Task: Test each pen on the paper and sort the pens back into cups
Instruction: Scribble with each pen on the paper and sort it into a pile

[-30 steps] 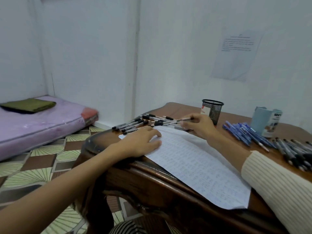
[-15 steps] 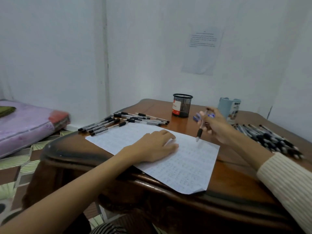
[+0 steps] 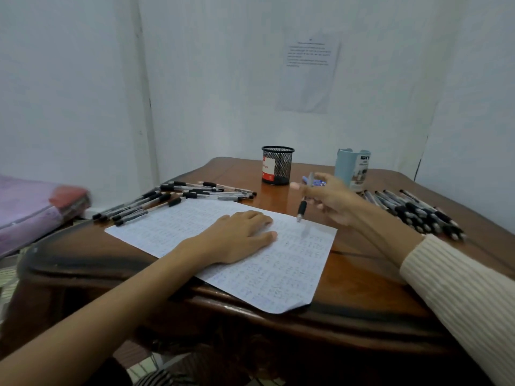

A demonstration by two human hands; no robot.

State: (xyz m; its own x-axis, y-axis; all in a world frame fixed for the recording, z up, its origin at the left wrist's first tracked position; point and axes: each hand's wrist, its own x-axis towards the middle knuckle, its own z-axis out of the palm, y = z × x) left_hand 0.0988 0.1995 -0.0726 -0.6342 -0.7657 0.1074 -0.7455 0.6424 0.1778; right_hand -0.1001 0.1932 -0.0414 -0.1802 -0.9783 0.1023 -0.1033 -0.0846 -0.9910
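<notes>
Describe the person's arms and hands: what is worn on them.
The left arm is bare along its whole visible length, down to the left hand. The right arm wears a cream, ribbed knit sleeve that ends short of the wrist; the right hand is bare. No ring, watch or glove shows.

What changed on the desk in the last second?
The right hand carried the pen rightward from the pen pile and holds it tip-down over the paper. The left hand stayed flat on the paper; the mesh cup and blue cup did not move.
</notes>
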